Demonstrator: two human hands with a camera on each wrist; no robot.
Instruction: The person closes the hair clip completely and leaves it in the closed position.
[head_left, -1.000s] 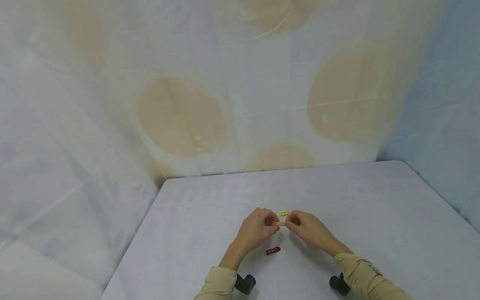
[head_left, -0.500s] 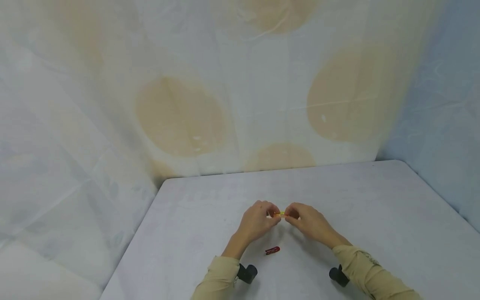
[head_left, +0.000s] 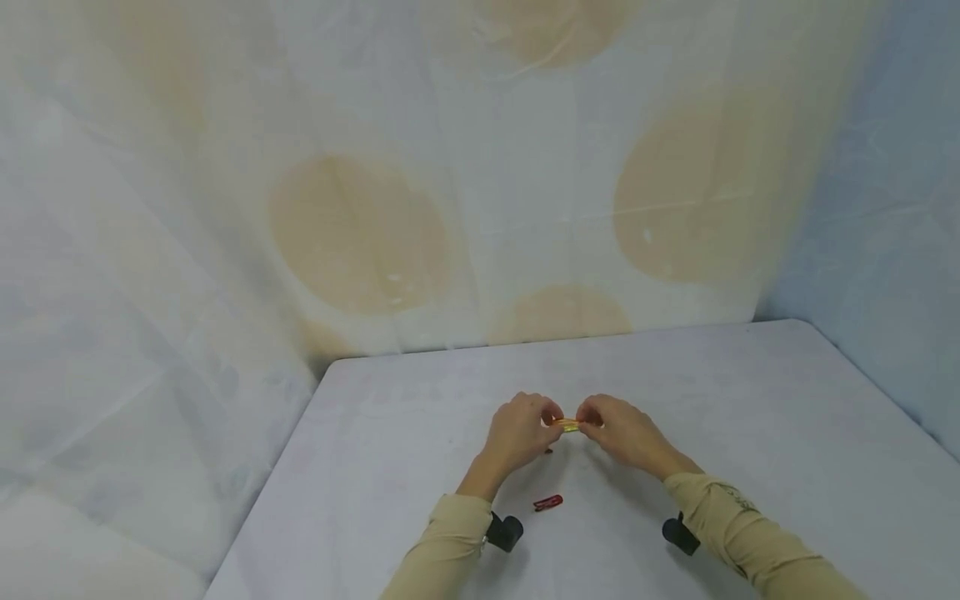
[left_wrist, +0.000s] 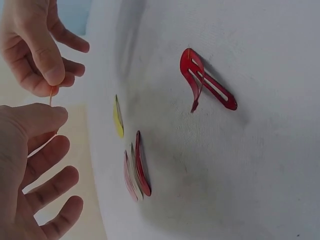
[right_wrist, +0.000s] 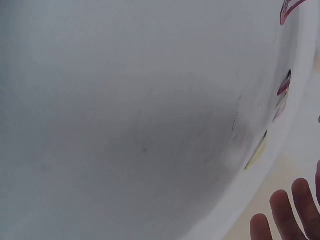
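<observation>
— Fingers (left_wrist: 47, 65) of the right hand (head_left: 626, 433) pinched one end of the orange hair clip (head_left: 567, 425), and the left hand (head_left: 517, 433) had its thumb and forefinger nipped on the other end. Both hands were gripping the same clip, raised just above the bench (head_left: 750, 400).

— So where did that clip sit against the fingers?

— Right between them, spanning the small gap from fingertip to fingertip, level, with the hands almost meeting. From the head view it was only a short orange-yellow sliver.

— And the left wrist view?

— That one gave the thin orange edge of the clip (left_wrist: 51, 94) running from the right thumb down to the left thumb, with the left hand's other fingers (left_wrist: 50, 180) spread loosely below. It also caught what the head view hid behind the hands: a yellow clip (left_wrist: 118, 117) lying on the bench and a pair of dark red clips (left_wrist: 136, 167) side by side just next to it.

— The red snap clip?

— Red snap clip (head_left: 548, 502) lay on the bench nearer the person, well apart from the hands; the left wrist view showed it sprung open (left_wrist: 205, 82).

— Right wrist view?

— Mostly bare bench, the clips tiny at the edge, a few fingertips (right_wrist: 282, 215) in the corner. The held clip was not in it.
</observation>
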